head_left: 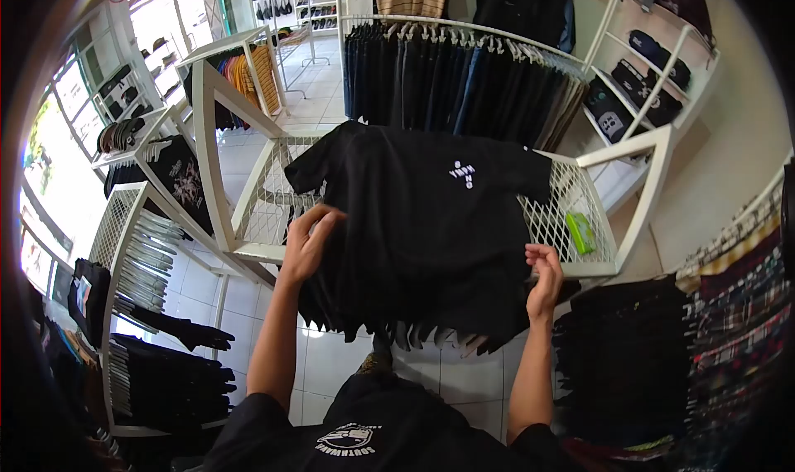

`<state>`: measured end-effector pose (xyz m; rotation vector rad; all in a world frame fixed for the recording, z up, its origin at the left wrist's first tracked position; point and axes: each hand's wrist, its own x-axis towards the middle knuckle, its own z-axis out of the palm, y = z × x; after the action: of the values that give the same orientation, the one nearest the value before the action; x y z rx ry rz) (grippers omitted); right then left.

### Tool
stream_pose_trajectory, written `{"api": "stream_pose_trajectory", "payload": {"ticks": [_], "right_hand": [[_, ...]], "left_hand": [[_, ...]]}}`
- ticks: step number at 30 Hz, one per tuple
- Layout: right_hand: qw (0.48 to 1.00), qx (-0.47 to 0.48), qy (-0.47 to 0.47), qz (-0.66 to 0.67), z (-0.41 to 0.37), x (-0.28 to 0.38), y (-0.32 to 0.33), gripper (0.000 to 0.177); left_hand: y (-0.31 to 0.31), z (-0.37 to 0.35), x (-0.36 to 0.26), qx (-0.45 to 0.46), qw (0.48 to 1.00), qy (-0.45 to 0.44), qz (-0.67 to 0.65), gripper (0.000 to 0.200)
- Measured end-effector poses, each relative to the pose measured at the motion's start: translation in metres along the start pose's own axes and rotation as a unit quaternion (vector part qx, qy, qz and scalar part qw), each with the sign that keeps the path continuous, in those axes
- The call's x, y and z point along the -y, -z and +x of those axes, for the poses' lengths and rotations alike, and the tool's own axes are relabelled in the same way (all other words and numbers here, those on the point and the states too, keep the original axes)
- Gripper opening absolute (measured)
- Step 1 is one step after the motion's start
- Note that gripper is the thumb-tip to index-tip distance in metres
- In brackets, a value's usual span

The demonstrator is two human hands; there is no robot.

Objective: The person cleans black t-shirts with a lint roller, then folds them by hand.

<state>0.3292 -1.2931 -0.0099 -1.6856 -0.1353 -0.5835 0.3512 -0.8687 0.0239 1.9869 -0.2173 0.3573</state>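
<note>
A black T-shirt [414,215] with a small white print lies spread out on a white mesh-topped rack [567,199]. Its hem hangs over the rack's near edge. At the shirt's left side, my left hand [308,244] has its fingers stretched towards the cloth, the tips against or just over it. Beside the right edge of the shirt is my right hand [544,280], its fingers loosely bent and apart with nothing seen in them. A bright green packet [580,233] rests on the mesh to the right of the shirt.
Dark trousers [447,79] hang on a rail behind the rack. Caps [642,83] fill shelves at the right. Clear hangers [145,261] and black garments [170,381] hang at the left. More black clothes [621,356] and checked shirts [733,323] hang at the right.
</note>
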Motion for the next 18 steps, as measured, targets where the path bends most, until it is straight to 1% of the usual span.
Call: {"api": "stream_pose_trajectory", "payload": {"ticks": [1,3,4,5,6,7,9,10,11,13,14,15,17,18], "right_hand": [[0.999,0.024,-0.013,-0.031,0.017,0.004,-0.01,0.026],[0.987,0.095,-0.057,-0.114,0.055,0.0,-0.031,0.018],[0.983,0.11,-0.019,-0.144,0.077,-0.007,-0.045,0.014],[0.976,0.125,0.03,-0.174,0.099,-0.011,-0.058,0.014],[0.973,0.132,0.06,-0.181,0.124,-0.022,-0.071,0.013],[0.968,0.141,0.085,-0.189,0.146,-0.037,-0.082,0.012],[0.947,0.154,0.109,-0.259,0.193,-0.065,-0.102,0.01],[0.939,0.159,0.095,-0.291,0.213,-0.078,-0.111,0.01],[0.937,0.162,0.094,-0.293,0.231,-0.091,-0.119,0.01],[0.887,0.144,0.121,-0.421,0.261,-0.123,-0.13,0.015],[0.874,0.158,0.092,-0.451,0.274,-0.139,-0.134,0.022],[0.874,0.159,0.087,-0.452,0.284,-0.147,-0.136,0.022],[0.845,0.148,0.079,-0.509,0.303,-0.162,-0.143,0.027],[0.824,0.18,0.002,-0.538,0.314,-0.16,-0.144,0.042]], "left_hand": [[-0.007,0.022,0.004,-0.006,1.0,0.002,-0.001,0.038],[-0.023,0.065,0.013,0.017,0.999,-0.029,-0.005,0.039],[-0.027,0.087,0.02,0.015,0.999,-0.031,-0.007,0.039],[-0.032,0.11,0.027,0.032,0.999,-0.039,0.019,0.038],[-0.036,0.133,0.036,0.049,0.997,-0.045,0.044,0.038],[-0.039,0.155,0.046,0.046,0.997,-0.042,0.039,0.038],[-0.044,0.199,0.067,0.071,0.978,-0.058,0.187,0.039],[-0.046,0.219,0.076,0.075,0.973,-0.052,0.212,0.039],[-0.05,0.235,0.088,0.074,0.974,-0.049,0.21,0.039],[-0.056,0.263,0.113,0.057,0.96,-0.069,0.264,0.04],[-0.058,0.275,0.124,0.061,0.951,-0.06,0.298,0.046],[-0.059,0.284,0.131,0.067,0.951,-0.058,0.297,0.046],[-0.06,0.302,0.145,0.105,0.927,0.022,0.36,0.053],[-0.059,0.31,0.15,0.125,0.911,0.08,0.385,0.066]]}}
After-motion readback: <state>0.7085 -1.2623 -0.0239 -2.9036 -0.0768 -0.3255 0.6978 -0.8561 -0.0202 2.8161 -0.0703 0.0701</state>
